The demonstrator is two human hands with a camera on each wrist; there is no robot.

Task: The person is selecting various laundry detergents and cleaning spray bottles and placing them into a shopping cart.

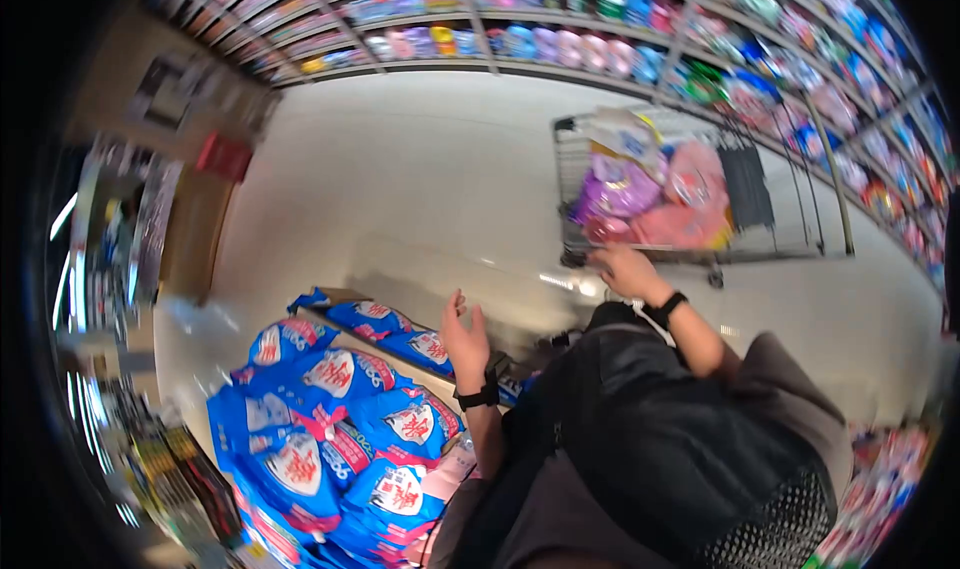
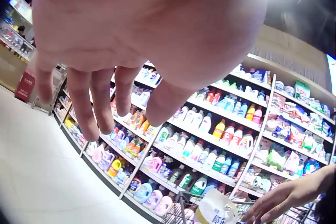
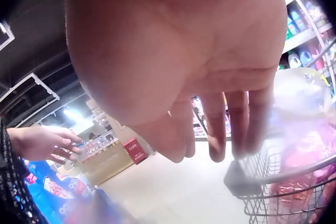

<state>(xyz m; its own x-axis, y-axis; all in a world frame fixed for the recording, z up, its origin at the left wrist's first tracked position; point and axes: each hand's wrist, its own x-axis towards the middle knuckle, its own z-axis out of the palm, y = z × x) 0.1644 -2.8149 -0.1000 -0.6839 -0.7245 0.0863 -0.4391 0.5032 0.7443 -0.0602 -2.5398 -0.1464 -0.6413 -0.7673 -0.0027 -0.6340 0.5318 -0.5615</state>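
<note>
Landmark: one wire cart (image 1: 748,189), holding a white pack (image 1: 622,134), a purple pack (image 1: 618,189) and pink packs (image 1: 695,174).
Right hand (image 1: 635,274): mine, at the cart's near edge, fingers extended; contact, I cannot tell.
Left hand (image 1: 465,344): mine, fingers loosely spread, gripping nothing, nearer the blue packs (image 1: 300,464), well left of the cart. Label: "99"; red characters blurred.
Shelves (image 1: 560,72): beyond the cart, bottles stocked.
</note>
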